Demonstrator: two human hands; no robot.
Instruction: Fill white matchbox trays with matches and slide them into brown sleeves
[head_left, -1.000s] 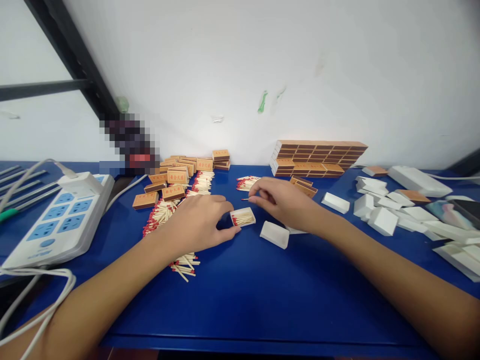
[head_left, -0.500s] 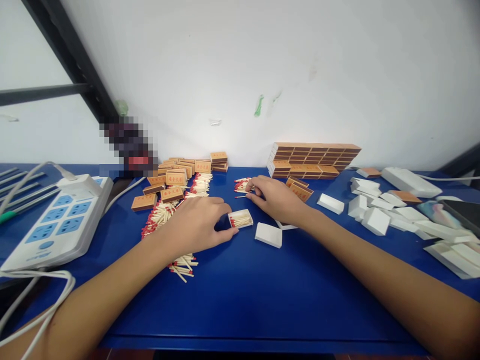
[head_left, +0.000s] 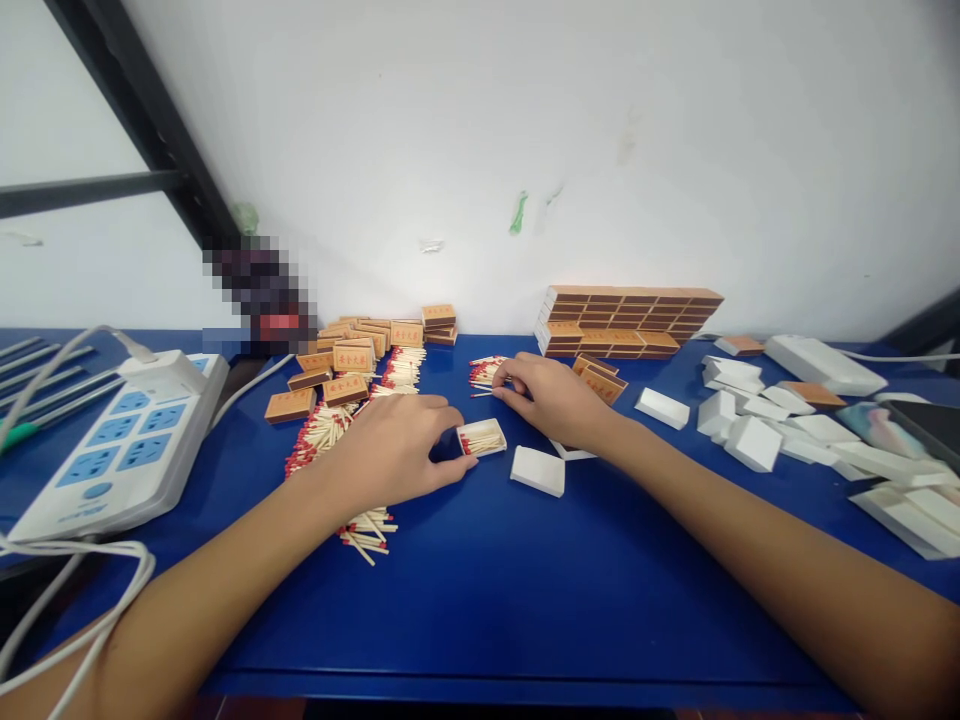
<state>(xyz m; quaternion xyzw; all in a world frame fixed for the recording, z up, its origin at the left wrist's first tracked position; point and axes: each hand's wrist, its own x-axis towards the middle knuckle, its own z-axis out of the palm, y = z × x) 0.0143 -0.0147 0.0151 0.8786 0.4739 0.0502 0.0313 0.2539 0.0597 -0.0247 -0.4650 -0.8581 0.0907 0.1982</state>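
Observation:
My left hand (head_left: 394, 445) rests on the blue table (head_left: 487, 590), its fingers curled around the left side of a small white matchbox tray (head_left: 481, 437) that holds several red-tipped matches. My right hand (head_left: 551, 395) reaches just behind it, fingertips pinched at a small pile of matches (head_left: 486, 372). An empty white tray (head_left: 537, 470) lies just to the right of the filled one. Loose matches (head_left: 330, 425) lie beside and under my left hand.
Brown matchbox sleeves (head_left: 352, 355) lie scattered at the back left and a neat stack of them (head_left: 626, 320) stands against the wall. Many white trays (head_left: 757, 425) fill the right side. A white power strip (head_left: 120, 440) with cables lies at the left.
My right hand has moved back from above the filled tray to the small match pile behind it. My left hand has stayed on the tray.

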